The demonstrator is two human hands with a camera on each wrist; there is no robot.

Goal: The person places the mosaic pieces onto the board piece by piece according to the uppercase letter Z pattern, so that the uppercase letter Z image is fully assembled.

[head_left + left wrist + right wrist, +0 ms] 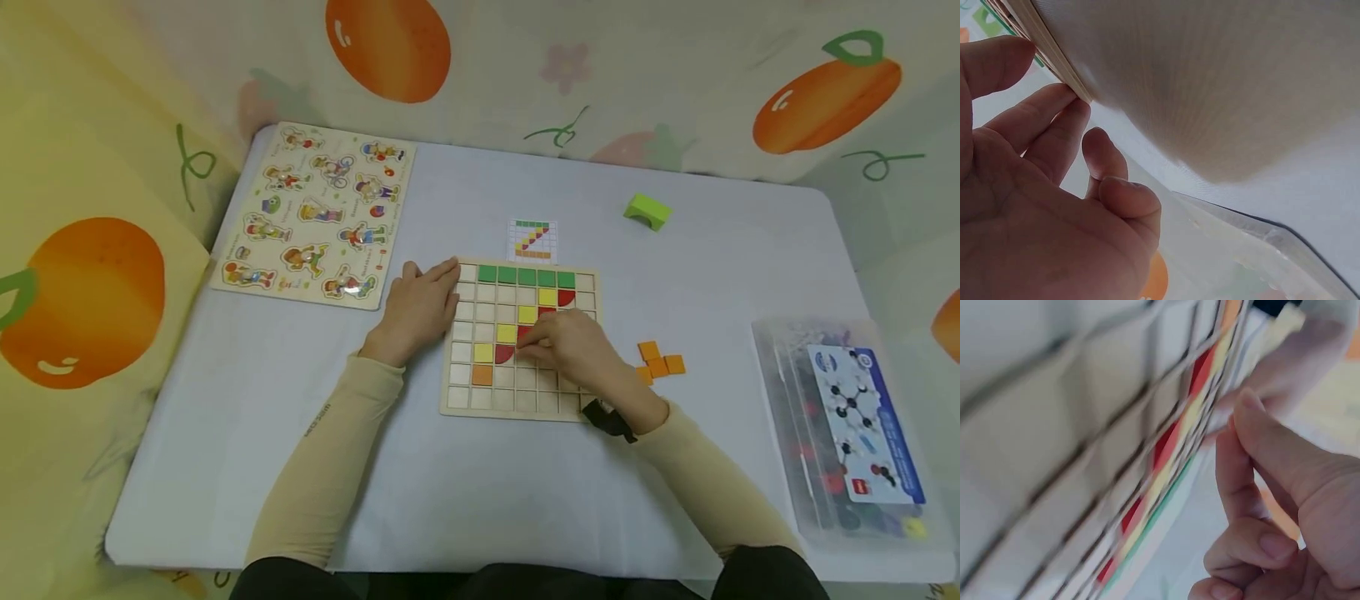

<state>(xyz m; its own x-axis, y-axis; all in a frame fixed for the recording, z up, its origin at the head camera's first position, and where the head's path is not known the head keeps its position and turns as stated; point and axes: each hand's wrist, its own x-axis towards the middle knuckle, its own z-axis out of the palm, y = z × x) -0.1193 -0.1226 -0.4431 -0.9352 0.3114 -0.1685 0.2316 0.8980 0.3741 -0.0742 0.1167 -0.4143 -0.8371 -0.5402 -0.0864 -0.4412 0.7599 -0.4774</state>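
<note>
A wooden grid board (520,414) lies on the table, with green, yellow and orange tiles and red rounded pieces in some cells. On its left edge near the upper corner rests my left hand (422,304); in the left wrist view, fingertips (1075,103) touch the board's side while the other fingers are bent. Over the middle of the board is my right hand (573,346), its fingertips close to a red piece (504,355). The right wrist view shows thumb and index finger (1235,469) brought together, with no piece visible between them.
Loose orange tiles (657,367) lie right of the board. A small pattern card (532,242) sits behind it, and a green arch block (648,212) farther back. At the back left is a picture puzzle (315,212); a clear plastic box (780,433) stands on the right.
</note>
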